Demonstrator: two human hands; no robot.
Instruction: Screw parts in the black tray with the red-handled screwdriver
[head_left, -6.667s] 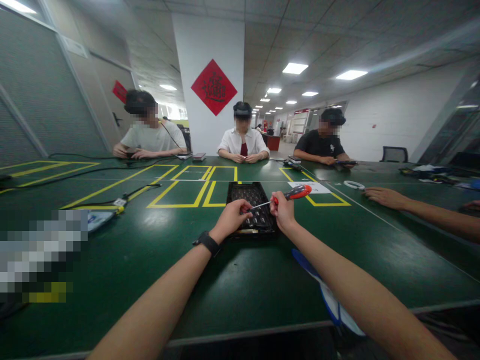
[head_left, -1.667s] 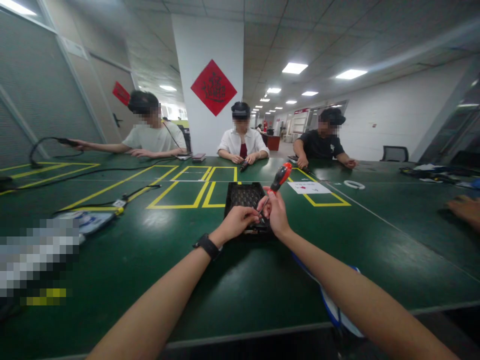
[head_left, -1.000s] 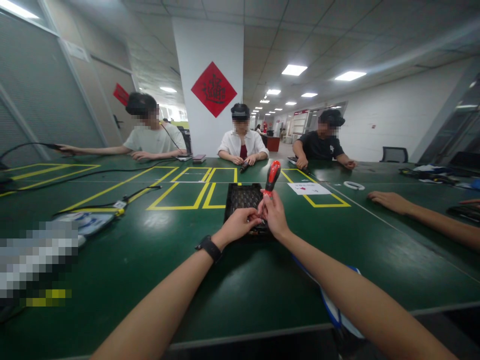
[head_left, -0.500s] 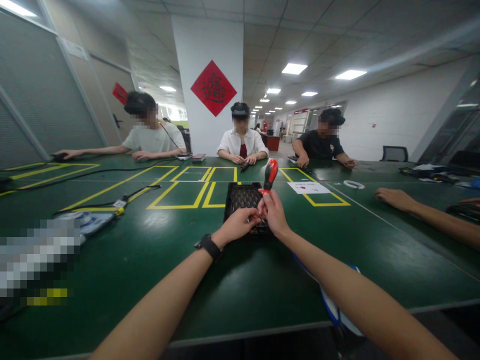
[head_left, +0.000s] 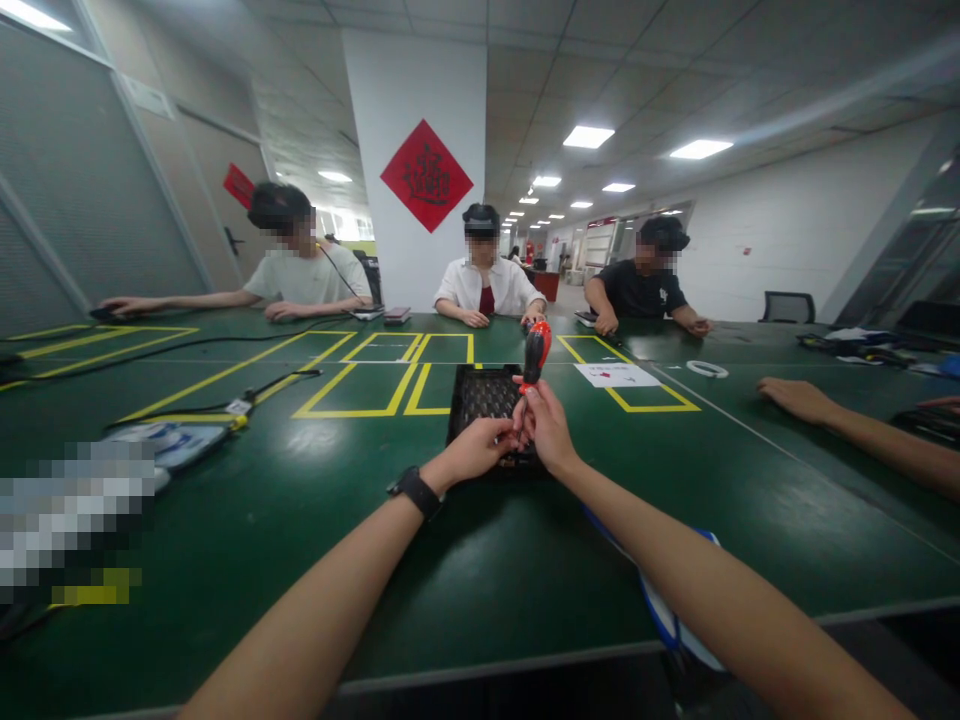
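A red-and-black screwdriver (head_left: 537, 355) stands nearly upright, handle up, with the fingers of my right hand (head_left: 550, 428) closed around its lower part. My left hand (head_left: 480, 448) is pinched close beside the shaft, its fingertips meeting those of the right. Whatever the left fingertips hold is too small to make out. Both hands are over the near part of a black open case (head_left: 484, 392) with a pitted inside. The screwdriver's tip is hidden among the fingers. A dark watch is on my left wrist.
The green table (head_left: 300, 560) carries yellow tape outlines, a white paper (head_left: 616, 375) and a white ring (head_left: 706, 369). Cables and a bag-like item (head_left: 180, 440) lie left. Three people sit across, and another person's arm (head_left: 855, 425) rests at the right.
My hands stay almost in place, and the screwdriver shows only a slight shift. The person opposite has moved a hand toward my right, taking a dark item off the table middle.
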